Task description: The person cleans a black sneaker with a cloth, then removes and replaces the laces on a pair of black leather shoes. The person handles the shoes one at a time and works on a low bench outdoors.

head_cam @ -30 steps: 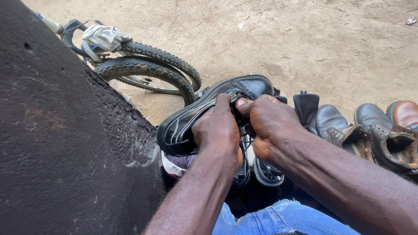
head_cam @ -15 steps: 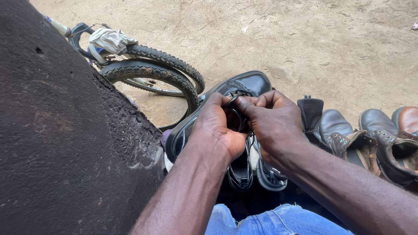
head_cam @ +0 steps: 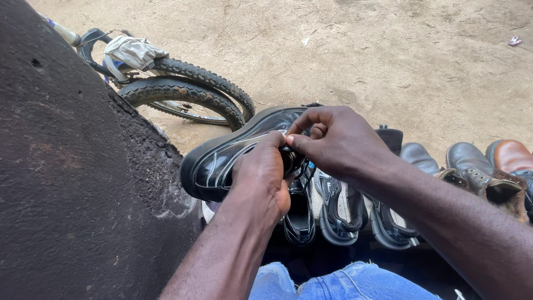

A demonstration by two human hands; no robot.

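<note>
1. Grip: left hand [head_cam: 261, 178] closed around the black shoe [head_cam: 222, 158], held up over the sandals [head_cam: 344, 208]; right hand [head_cam: 338, 144] now pinches at its top.
2. Shoe tilted lower than before.
3. Bicycle wheel [head_cam: 183, 91], boots [head_cam: 477, 172] unchanged.

Single view only: head-worn camera, pitched steeply down and forward over the wearer's lap. Close range. The left hand [head_cam: 261, 178] and right hand [head_cam: 338, 144] fill frame centre, both forearms entering from the bottom edge, with a glossy black leather shoe [head_cam: 222, 161] between them. Blue denim knee [head_cam: 333, 283] sits at the bottom edge, so the lens is almost directly above the thighs. Rough dark stone-like wall [head_cam: 72, 183] blocks the whole left side, very near. Bare sandy ground [head_cam: 388, 61] fills the top half, farther out. Knobbly black bicycle tyre [head_cam: 183, 91] is at upper left. No second view, so nothing overlaps.
</note>
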